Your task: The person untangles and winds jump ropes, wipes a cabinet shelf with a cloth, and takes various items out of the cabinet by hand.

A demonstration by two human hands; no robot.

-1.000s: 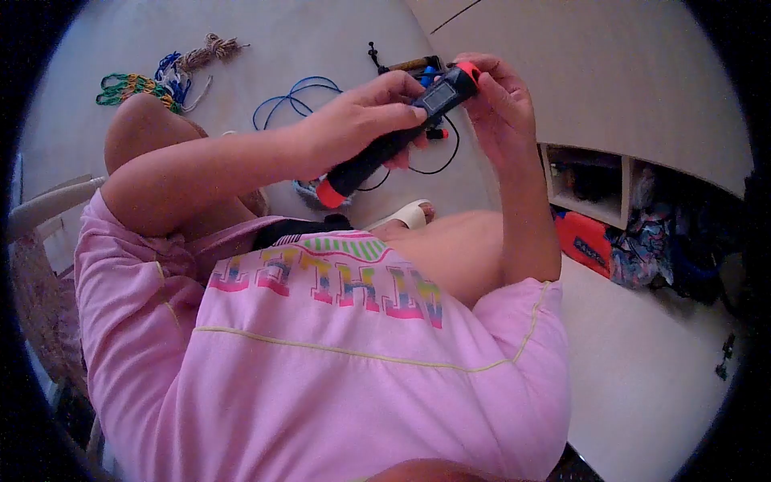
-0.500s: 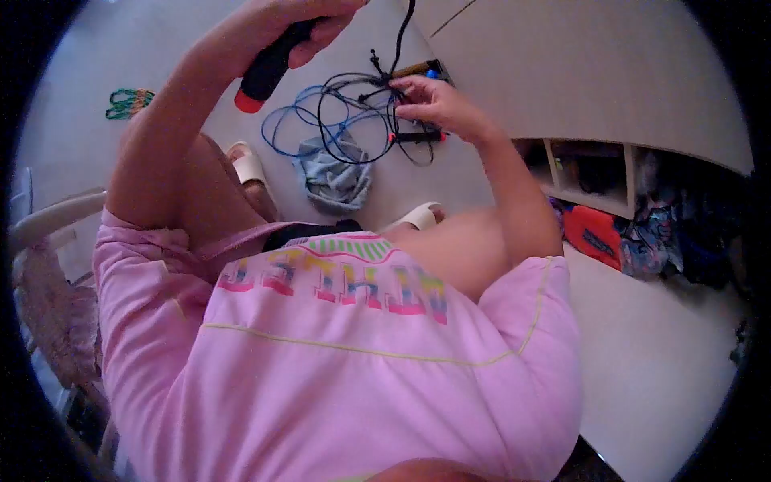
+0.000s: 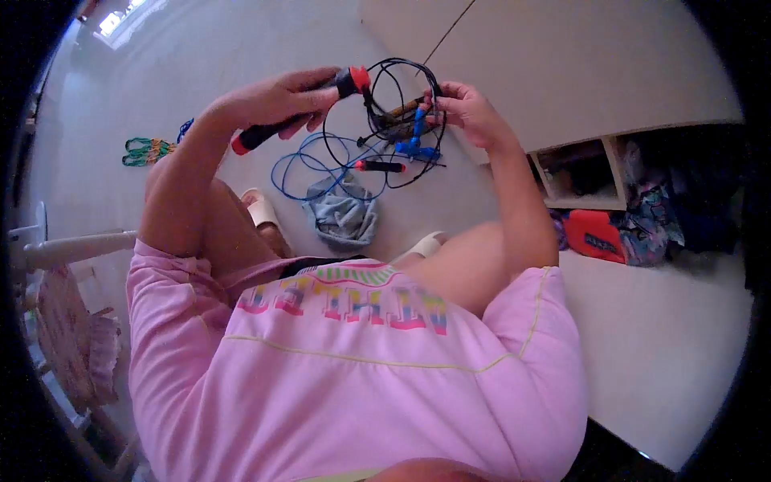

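Observation:
My left hand is wrapped round a black jump-rope handle with red ends. A thin black cord runs from its red tip in loose loops to the right. The fingers of my right hand are closed on these loops. Below them are a second black handle with red ends and a blue object, whose shape is partly hidden by cord. Blue cord lies looped on the floor beside a crumpled grey-blue cloth.
Green and yellow knotted cord lies on the floor at the left. At the right are an open compartment, a red item and patterned fabric. A chair stands at the left edge.
My left hand first moved up and left with the handle, then came back down and right. My right hand left the handle and took hold of the cord, now lifted in loops.

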